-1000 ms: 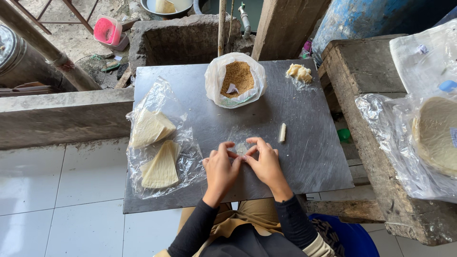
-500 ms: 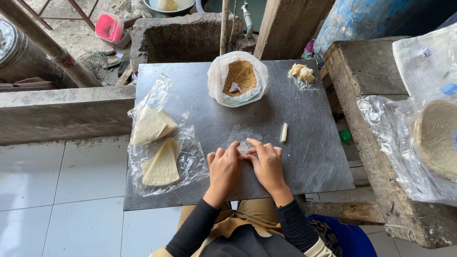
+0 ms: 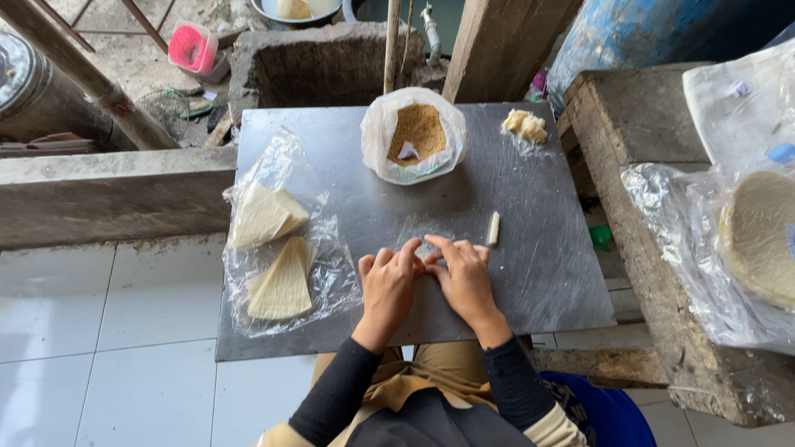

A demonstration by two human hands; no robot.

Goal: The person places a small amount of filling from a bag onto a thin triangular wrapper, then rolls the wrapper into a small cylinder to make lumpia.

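I'm seeing a dull grey metal bench [image 3: 530, 240], scuffed with pale streaks. On it, cream-yellow wrapper triangles [image 3: 281, 285] lie in clear, shiny plastic [image 3: 331, 273]. A white bag [image 3: 377, 136] shows golden-brown filling [image 3: 418, 128]. A small off-white roll [image 3: 493, 228] sits on the grey, and a pale yellow lump [image 3: 524, 125] near the far corner. Black sleeves [image 3: 335, 397], tan trousers [image 3: 439, 368]. White floor tiles [image 3: 91, 348], a bright pink tub [image 3: 192, 47], a blue barrel [image 3: 654, 33], a green cap [image 3: 601, 237].
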